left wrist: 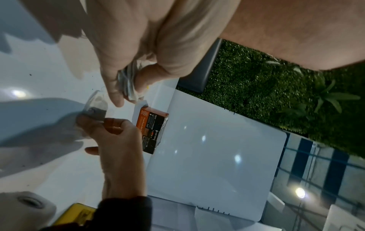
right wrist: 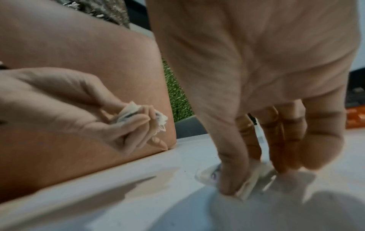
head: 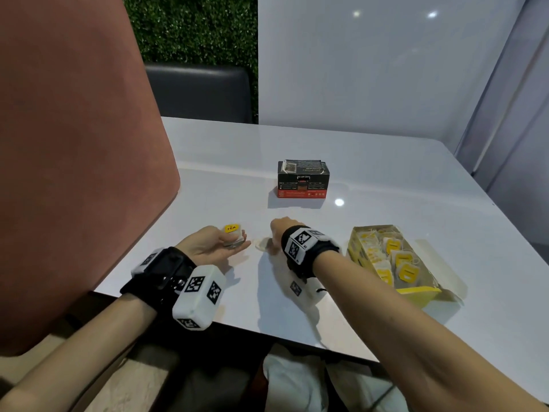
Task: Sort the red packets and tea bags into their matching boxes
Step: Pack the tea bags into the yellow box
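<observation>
In the lower left of the head view, the left hand lies palm up over the white counter, fingers curled round a small bunch of tea bags with a yellow tag on top. Just right of it, the right hand reaches down and pinches a single tea bag lying flat on the counter. The black and red box stands at centre frame. The yellow box, open and full of yellow-tagged tea bags, lies at right.
</observation>
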Demonstrator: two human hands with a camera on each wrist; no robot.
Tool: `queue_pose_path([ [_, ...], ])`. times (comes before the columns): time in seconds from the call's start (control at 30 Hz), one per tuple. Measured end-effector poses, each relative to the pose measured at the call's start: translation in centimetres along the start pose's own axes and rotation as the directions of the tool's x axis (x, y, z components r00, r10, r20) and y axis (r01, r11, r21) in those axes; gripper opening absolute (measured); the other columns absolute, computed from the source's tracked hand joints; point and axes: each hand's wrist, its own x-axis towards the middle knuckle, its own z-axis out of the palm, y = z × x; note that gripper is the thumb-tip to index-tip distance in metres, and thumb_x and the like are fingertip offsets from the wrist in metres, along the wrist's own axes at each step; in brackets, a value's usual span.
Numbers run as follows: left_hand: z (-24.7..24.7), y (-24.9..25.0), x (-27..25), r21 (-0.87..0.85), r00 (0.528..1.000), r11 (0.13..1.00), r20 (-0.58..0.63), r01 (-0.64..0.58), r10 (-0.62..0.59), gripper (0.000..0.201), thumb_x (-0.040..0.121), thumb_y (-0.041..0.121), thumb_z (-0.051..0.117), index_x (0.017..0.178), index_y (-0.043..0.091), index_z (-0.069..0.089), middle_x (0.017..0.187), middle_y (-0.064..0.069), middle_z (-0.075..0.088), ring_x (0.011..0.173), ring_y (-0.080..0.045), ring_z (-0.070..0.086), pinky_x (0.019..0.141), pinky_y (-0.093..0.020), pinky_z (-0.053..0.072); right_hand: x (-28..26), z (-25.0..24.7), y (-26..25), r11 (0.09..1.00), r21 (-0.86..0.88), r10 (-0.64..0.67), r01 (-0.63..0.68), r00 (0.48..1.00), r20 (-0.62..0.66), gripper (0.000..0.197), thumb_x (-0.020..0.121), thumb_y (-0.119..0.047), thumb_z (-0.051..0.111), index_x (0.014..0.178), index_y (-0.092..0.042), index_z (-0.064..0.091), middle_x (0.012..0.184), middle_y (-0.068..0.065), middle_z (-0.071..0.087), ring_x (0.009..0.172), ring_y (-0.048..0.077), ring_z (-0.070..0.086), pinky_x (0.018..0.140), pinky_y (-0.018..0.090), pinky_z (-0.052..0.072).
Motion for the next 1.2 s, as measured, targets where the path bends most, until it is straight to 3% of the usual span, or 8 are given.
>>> queue_pose_path([
  [0.13, 0.0, -0.4, 0.3, 0.001, 1.000, 1.000, -0.014, -0.003, 0.003, 0.021, 0.094, -0.013, 0.028, 0.104, -0.005, 0.045, 0.095, -0.018, 0.053, 0.089, -0.023, 0.056, 0.100, -0.046, 0.037, 0.4, -0.3, 0.4, 0.981, 0.195, 0.032, -0.027, 0.999, -0.023, 0.013, 0.079, -0.008, 0.066, 0.091, -0.004, 0.062, 0.104, 0.016, 0.066, 0.095, 0.033, 0.064, 0.081, 0.038, 0.054],
  [0.27, 0.2, -0.9, 0.4, -0.002, 0.997, 0.999, 0.052, 0.050, -0.050, 0.022, 0.096, -0.011, 0.028, 0.111, -0.011, 0.043, 0.104, -0.021, 0.058, 0.097, -0.031, 0.057, 0.094, -0.041, 0.048, -0.6, -1.4, 1.5, 0.914, 0.402, 0.031, 0.061, 0.975, -0.219, 0.018, 0.081, -0.009, 0.063, 0.071, -0.017, 0.050, 0.097, 0.010, 0.065, 0.087, 0.026, 0.060, 0.076, 0.040, 0.051],
  [0.4, 1.9, -1.3, 0.4, -0.048, 0.990, 0.994, 0.099, 0.102, -0.097, 0.018, 0.098, -0.001, 0.031, 0.098, -0.007, 0.048, 0.102, -0.026, 0.055, 0.096, -0.038, 0.056, 0.070, -0.047, 0.054, -2.4, -2.4, 1.4, 0.925, 0.296, -0.061, 0.238, 0.862, -0.504, 0.010, 0.084, -0.013, 0.061, 0.093, -0.009, 0.058, 0.098, 0.010, 0.064, 0.090, 0.029, 0.058, 0.069, 0.037, 0.046],
  [0.5, 3.1, -1.7, 0.4, -0.059, 0.975, 0.987, 0.176, 0.147, -0.135, 0.036, 0.101, 0.019, 0.029, 0.109, -0.013, 0.045, 0.107, -0.029, 0.054, 0.100, -0.039, 0.054, 0.082, -0.050, 0.050, -3.8, -2.2, 0.6, 0.931, 0.100, -0.239, 0.351, 0.793, -0.560, 0.011, 0.088, -0.011, 0.055, 0.096, -0.004, 0.057, 0.101, 0.012, 0.059, 0.089, 0.029, 0.054, 0.067, 0.039, 0.047],
  [0.6, 3.4, -1.8, 0.6, -0.099, 0.951, 0.976, 0.263, 0.196, -0.165, 0.066, 0.099, 0.045, 0.025, 0.128, -0.013, 0.038, 0.130, -0.027, 0.047, 0.120, -0.038, 0.048, 0.105, -0.047, 0.038, -4.8, -1.1, 0.4, 0.927, -0.050, -0.348, 0.371, 0.807, -0.477, 0.014, 0.088, -0.008, 0.054, 0.098, 0.000, 0.058, 0.102, 0.014, 0.053, 0.088, 0.030, 0.052, 0.063, 0.036, 0.041],
  [0.7, 4.2, -1.9, 0.2, -0.045, 0.952, 0.983, 0.260, 0.179, -0.161, 0.074, 0.098, 0.052, 0.023, 0.124, -0.015, 0.040, 0.116, -0.026, 0.056, 0.096, -0.036, 0.065, 0.091, -0.045, 0.049, -5.5, -0.7, 0.7, 0.917, -0.043, -0.375, 0.395, 0.824, -0.425, 0.016, 0.085, -0.002, 0.055, 0.097, 0.002, 0.064, 0.099, 0.015, 0.056, 0.087, 0.030, 0.055, 0.069, 0.039, 0.047],
  [0.9, 5.1, -2.3, -0.1, 0.039, 0.965, 0.990, 0.225, 0.132, -0.137, 0.062, 0.099, 0.047, 0.025, 0.109, -0.010, 0.049, 0.087, -0.020, 0.060, 0.070, -0.026, 0.066, 0.065, -0.033, 0.059, -6.0, -0.9, 0.6, 0.914, -0.069, -0.391, 0.399, 0.824, -0.410, 0.016, 0.084, 0.001, 0.053, 0.090, 0.004, 0.068, 0.093, 0.016, 0.057, 0.083, 0.031, 0.056, 0.069, 0.040, 0.048],
  [1.2, 5.5, -2.5, -0.8, 0.213, 0.950, 0.975, 0.312, -0.065, -0.004, 0.022, 0.094, -0.010, 0.032, 0.102, -0.009, 0.052, 0.101, -0.019, 0.058, 0.093, -0.022, 0.061, 0.081, -0.031, 0.055, -8.0, -3.2, 3.4, 0.887, 0.302, -0.216, 0.349, 0.891, -0.398, 0.021, 0.084, 0.003, 0.053, 0.100, -0.002, 0.066, 0.101, 0.013, 0.068, 0.089, 0.024, 0.063, 0.084, 0.037, 0.050],
])
